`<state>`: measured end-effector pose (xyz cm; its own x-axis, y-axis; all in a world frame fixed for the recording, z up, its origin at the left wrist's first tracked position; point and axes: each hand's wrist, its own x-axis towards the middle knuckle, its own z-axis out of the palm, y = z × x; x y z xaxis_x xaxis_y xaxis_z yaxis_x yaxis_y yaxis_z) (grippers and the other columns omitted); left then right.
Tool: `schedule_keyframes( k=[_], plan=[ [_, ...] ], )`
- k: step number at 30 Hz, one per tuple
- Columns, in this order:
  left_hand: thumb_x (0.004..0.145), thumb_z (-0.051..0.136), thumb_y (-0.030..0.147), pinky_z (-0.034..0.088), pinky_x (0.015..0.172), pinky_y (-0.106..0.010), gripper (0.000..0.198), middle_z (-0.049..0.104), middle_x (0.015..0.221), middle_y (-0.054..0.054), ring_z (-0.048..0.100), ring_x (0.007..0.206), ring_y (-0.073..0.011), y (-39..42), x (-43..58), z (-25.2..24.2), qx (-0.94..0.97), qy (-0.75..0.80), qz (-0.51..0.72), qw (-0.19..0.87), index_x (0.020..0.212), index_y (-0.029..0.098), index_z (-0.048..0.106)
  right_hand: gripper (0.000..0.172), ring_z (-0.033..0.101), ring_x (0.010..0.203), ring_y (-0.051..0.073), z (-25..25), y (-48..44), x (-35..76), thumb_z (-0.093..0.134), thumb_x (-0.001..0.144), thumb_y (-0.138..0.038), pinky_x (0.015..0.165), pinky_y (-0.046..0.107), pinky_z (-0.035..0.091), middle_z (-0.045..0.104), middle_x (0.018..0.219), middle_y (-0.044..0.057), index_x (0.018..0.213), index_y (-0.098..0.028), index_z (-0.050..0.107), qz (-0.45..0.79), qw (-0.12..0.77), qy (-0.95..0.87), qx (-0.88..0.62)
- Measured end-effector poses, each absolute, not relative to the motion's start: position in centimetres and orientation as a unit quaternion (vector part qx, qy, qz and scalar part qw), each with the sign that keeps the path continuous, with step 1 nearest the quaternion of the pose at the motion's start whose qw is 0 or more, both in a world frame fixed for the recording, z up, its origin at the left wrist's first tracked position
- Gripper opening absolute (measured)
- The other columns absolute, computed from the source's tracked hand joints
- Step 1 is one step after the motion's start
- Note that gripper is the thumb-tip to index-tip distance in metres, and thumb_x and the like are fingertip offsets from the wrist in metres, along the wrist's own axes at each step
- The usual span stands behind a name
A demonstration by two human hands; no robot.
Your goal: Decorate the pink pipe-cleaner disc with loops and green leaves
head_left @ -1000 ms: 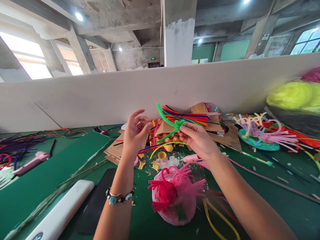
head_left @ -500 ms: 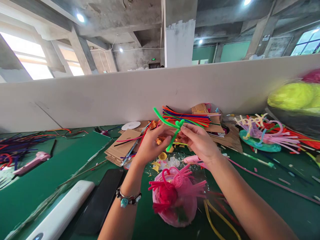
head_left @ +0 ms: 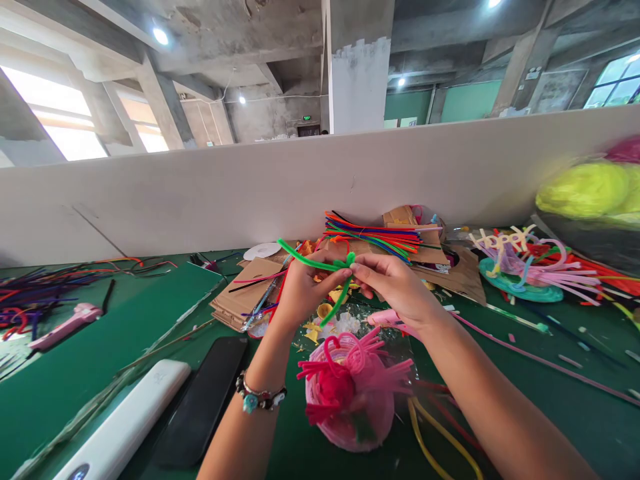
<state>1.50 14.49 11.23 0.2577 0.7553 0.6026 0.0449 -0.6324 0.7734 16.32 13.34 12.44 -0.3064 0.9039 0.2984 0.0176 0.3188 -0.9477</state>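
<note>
A bright green pipe cleaner (head_left: 309,261), bent and twisted into small loops at its middle, is held up between both hands. My left hand (head_left: 307,287) pinches it near the twist; one long end sticks out to the left over the fingers, another hangs down. On the other side my right hand (head_left: 387,283) pinches the looped part, fingertips almost meeting those of the left. Below the hands lies a round pink pipe-cleaner piece (head_left: 350,393) with a red ball and pink loops on it. A pink glue gun (head_left: 387,319) is partly hidden behind my right wrist.
A black phone (head_left: 205,400) and a white power bank (head_left: 125,420) lie at the left. Pipe-cleaner bundles (head_left: 373,233) and cardboard (head_left: 250,293) sit along the low wall. At the right stands a teal-based pipe-cleaner piece (head_left: 520,287). Another pink glue gun (head_left: 65,327) is far left.
Both hands have come slightly lower and closer together. The green pipe cleaner has shifted down and left, its long end now lying flatter.
</note>
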Motion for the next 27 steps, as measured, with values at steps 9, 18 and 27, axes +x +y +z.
schedule_keyframes(
  k=[9,18,27],
  plan=[
    [0.068,0.061,0.024,0.041,0.048,-0.015,0.016,0.051,0.054,0.006,0.048,0.048,-0.0041,14.0,2.5,11.7,0.598,0.306,0.584,0.455,0.064,0.016,0.048,0.009,0.052,0.066,0.011,11.9,13.5,16.7,0.053,0.077,-0.026,0.057,0.025,0.045,0.056,0.077,0.002,0.083,-0.019,0.054,0.171,0.536,-0.755,-0.337],
    [0.068,0.061,0.023,0.04,0.048,-0.014,0.015,0.051,0.053,0.006,0.048,0.047,-0.0029,13.9,3.1,11.8,0.517,0.299,0.641,0.483,0.062,0.016,0.049,0.023,0.057,0.087,0.016,11.6,13.9,17.3,0.044,0.086,-0.017,0.078,0.032,0.047,0.064,0.091,0.004,0.101,-0.024,0.059,-0.185,0.432,-0.856,-0.218],
    [0.068,0.061,0.023,0.039,0.048,-0.014,0.011,0.053,0.054,0.005,0.047,0.049,-0.0026,13.6,2.9,11.7,0.519,0.259,0.633,0.512,0.064,0.016,0.053,0.016,0.059,0.078,0.014,11.9,13.9,17.4,0.052,0.082,-0.012,0.072,0.027,0.048,0.065,0.081,0.007,0.092,-0.016,0.064,-0.156,0.501,-0.826,-0.206]
  ],
)
